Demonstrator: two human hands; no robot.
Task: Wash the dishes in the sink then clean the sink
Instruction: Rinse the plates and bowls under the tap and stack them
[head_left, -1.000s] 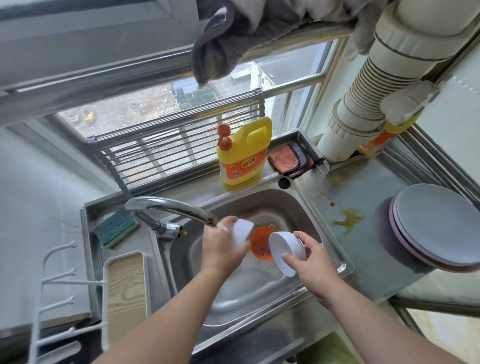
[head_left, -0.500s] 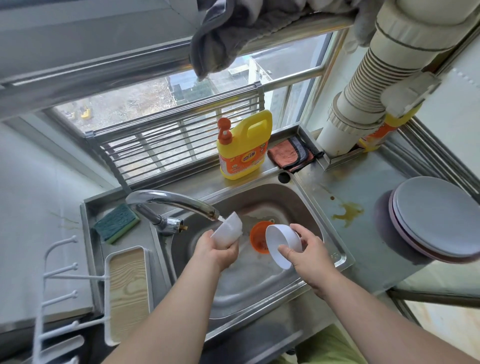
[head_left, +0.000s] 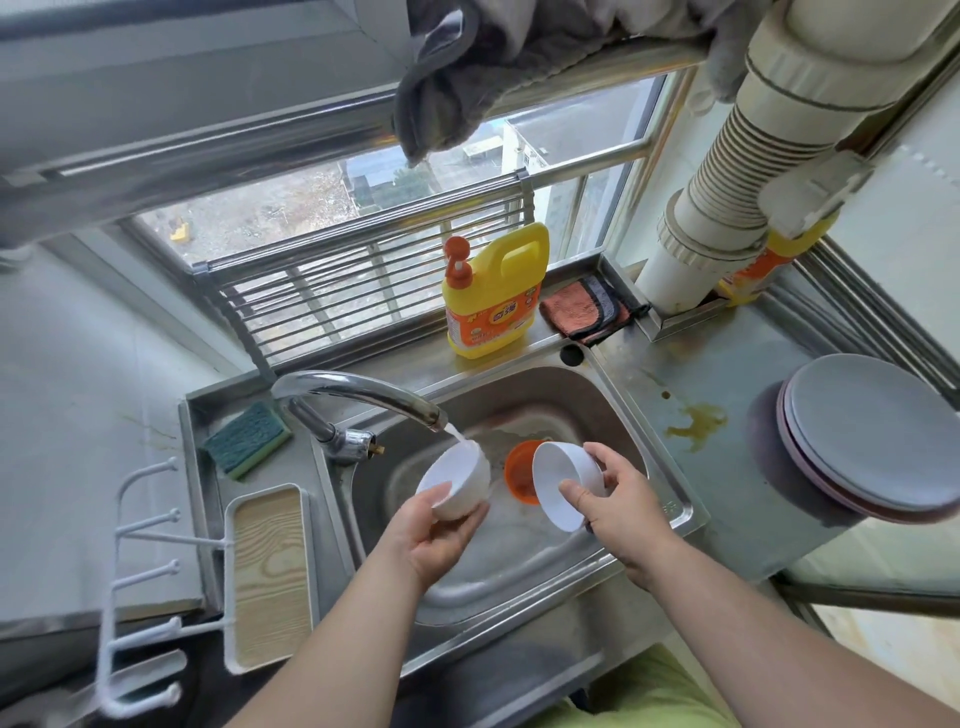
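The steel counter (head_left: 727, 499) has a sink (head_left: 670, 512) set in it. On its back ledge stand a yellow detergent bottle (head_left: 493, 296) and, just beside it, an orange cloth (head_left: 582, 312). At the left of the faucet (head_left: 358, 395) lies a green sponge (head_left: 247, 439); near it is a wooden-look tray (head_left: 270, 577). At the right sit stacked plates (head_left: 878, 436), near a yellowish stain (head_left: 696, 423).

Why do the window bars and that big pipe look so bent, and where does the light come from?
Head view: the wide-angle lens bows the window rack and pipe near the edges; daylight enters through the window, glinting on the faucet and sink rim; the white hook rack is slightly blurred.
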